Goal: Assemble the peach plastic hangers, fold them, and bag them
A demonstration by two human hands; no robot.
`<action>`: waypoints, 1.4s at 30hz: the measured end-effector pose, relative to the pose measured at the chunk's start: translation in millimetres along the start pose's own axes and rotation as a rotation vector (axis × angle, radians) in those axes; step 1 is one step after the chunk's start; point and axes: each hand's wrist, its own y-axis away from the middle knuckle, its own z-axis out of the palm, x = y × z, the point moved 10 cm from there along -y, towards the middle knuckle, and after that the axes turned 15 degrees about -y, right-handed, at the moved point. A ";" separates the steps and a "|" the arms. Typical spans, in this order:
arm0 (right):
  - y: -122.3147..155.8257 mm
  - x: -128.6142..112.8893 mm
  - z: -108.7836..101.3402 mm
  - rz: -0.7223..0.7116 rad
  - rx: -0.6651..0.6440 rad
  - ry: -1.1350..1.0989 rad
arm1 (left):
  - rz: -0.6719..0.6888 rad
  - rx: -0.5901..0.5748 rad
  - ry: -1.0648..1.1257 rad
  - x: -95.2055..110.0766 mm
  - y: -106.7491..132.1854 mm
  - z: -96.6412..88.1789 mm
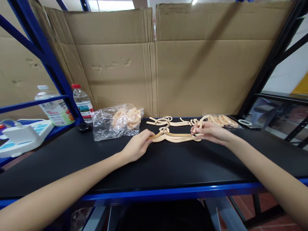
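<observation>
A: Looked at what first?

B: Started with the black table, at the near side. Went next to the left hand.

A: Found any grip there?

B: Found a pinch, with thumb and fingers close together on the left end of a long strip.

A: And saw what at the right hand?

B: Saw another narrow pinch, on a pale curl, very near to the right end of the long strip. Could not tell for sure about touching between curl and strip.

A: Saw what in the middle?

B: Saw a lower strip on the table, between the hands, then just behind it the long strip, then a hook, rising from the centre.

A: Considered the work as how far?

B: Considered it, with caution, as partly done. Judged the two strips and hook as already arranged in one outline, and the curl as not yet settled. Counted as left, perhaps, the loose strips farther back.

A: Noticed more pieces?

B: Noticed many, in the left bag and in the right bag, apparently not yet used.

A: And at the very back?

B: Saw a bottle near the left bag, then the cardboard, standing upright.
</observation>
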 end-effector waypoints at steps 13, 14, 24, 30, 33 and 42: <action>0.9 28.4 7.7 0.257 -0.121 -0.102 | 0.037 0.015 0.044 5.8 0.0 -2.6; 0.7 28.8 7.8 0.261 -0.124 -0.101 | 0.036 0.017 0.046 5.7 0.1 -2.4; -2.8 24.6 4.5 0.177 -0.036 -0.035 | 0.035 0.015 0.049 7.1 -0.7 -2.2; -2.3 17.1 6.8 0.074 0.043 0.006 | 0.033 0.034 0.041 4.9 0.0 -0.9; -2.1 15.2 6.6 0.043 0.075 0.035 | 0.041 0.050 0.039 4.9 0.9 -0.4; -1.9 7.5 0.9 -0.082 0.160 0.050 | 0.006 0.059 0.055 6.5 -0.9 -4.4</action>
